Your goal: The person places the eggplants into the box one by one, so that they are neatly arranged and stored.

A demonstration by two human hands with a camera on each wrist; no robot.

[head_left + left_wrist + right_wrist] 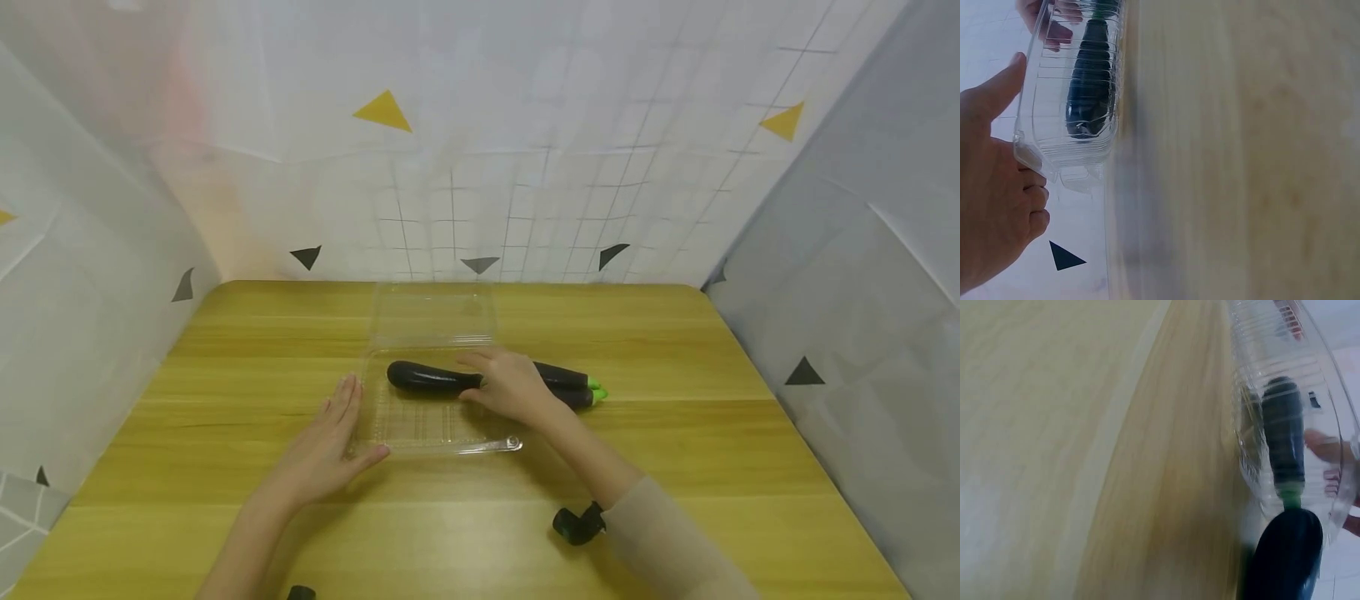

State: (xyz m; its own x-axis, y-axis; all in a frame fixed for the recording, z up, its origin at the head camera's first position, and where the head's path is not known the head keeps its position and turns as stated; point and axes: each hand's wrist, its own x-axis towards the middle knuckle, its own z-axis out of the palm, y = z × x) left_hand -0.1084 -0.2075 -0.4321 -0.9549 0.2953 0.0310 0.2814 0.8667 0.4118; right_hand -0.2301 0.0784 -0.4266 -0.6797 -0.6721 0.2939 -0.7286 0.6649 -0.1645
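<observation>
A clear plastic box [435, 446] stands on the table with its lid [431, 312] folded back. Inside lies a dark eggplant [427, 378], its rounded end toward the left. My right hand [513, 387] is above its narrow end, thumb and fingers spread to either side; the left wrist view shows a small gap between fingertips and eggplant. With thumb at the front edge and straight fingers along the left side, my left hand [322, 454] rests against the box. Right of my right hand lie two more eggplants [566, 398] with green stems, partly hidden by it.
The wooden table [675, 467] meets pale walls [525, 167] at the back and sides. Black and yellow triangles mark the walls. A black device [579, 525] sits by the right sleeve, and part of another shows at the bottom edge.
</observation>
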